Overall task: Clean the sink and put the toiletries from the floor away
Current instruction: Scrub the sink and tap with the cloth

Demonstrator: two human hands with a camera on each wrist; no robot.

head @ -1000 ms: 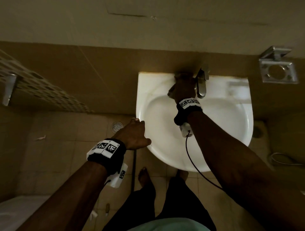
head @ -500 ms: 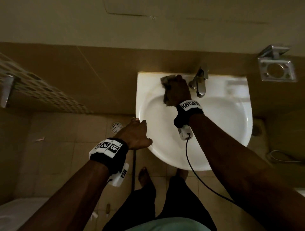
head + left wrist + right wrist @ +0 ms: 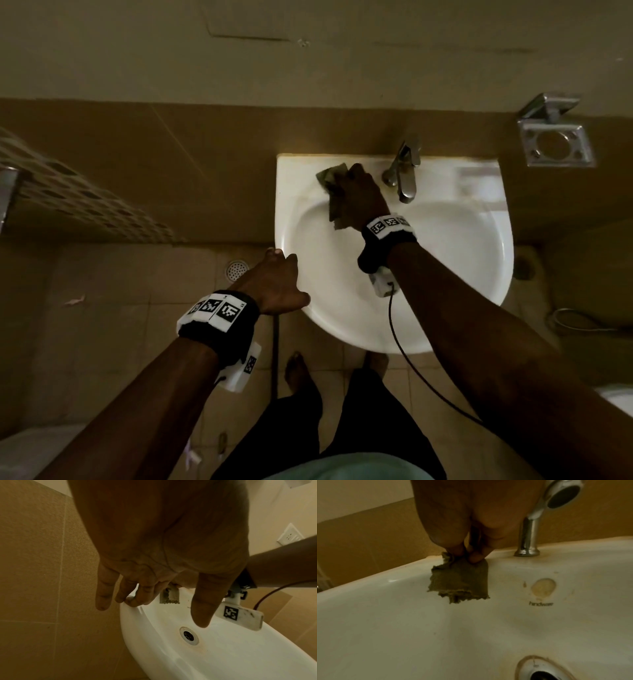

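Head view: right hand (image 3: pixel 359 198) bunched on a ragged olive-green cloth (image 3: pixel 330 185), pressing it onto the back ledge of the white ceramic wall sink (image 3: pixel 479 274), left of the chrome tap (image 3: pixel 404 171). Cloth's lower corner hangs over the inner edge into the bowl. Left hand (image 3: pixel 277 281) rests on the sink's left rim, thumb lying along the rim, fingers over the outer edge; holds nothing. Wrist bands with black-and-white markers on both arms, cable running from the right one. Chrome wall holder with a round ring (image 3: pixel 555 144) to the right of the sink, nothing visible in it. Round floor drain (image 3: pixel 237 269) on the beige tiles left of the sink. Small pale items on the floor near the bottom left, too dim to identify.

Left wrist view: left hand (image 3: pixel 163 547) open, fingers (image 3: pixel 102 595) loosely spread; middle fingertips touch the sink rim (image 3: pixel 133 611), thumb hangs above the bowl. Bowl holds only its metal drain (image 3: pixel 188 635). Cloth (image 3: pixel 169 597) seen past the fingers on the far ledge.

Right wrist view: right hand's fingertips (image 3: pixel 476 557) curled and pinching the top of the cloth (image 3: pixel 462 582) against the ledge; cloth drapes flat down the inner wall, frayed bottom edge. Tap (image 3: pixel 529 534) stands just right of the hand. Yellowish round patch (image 3: pixel 543 587) with a printed brand mark under it on the sink wall, right of the cloth. Drain (image 3: pixel 544 672) at bottom, brown ring round it.
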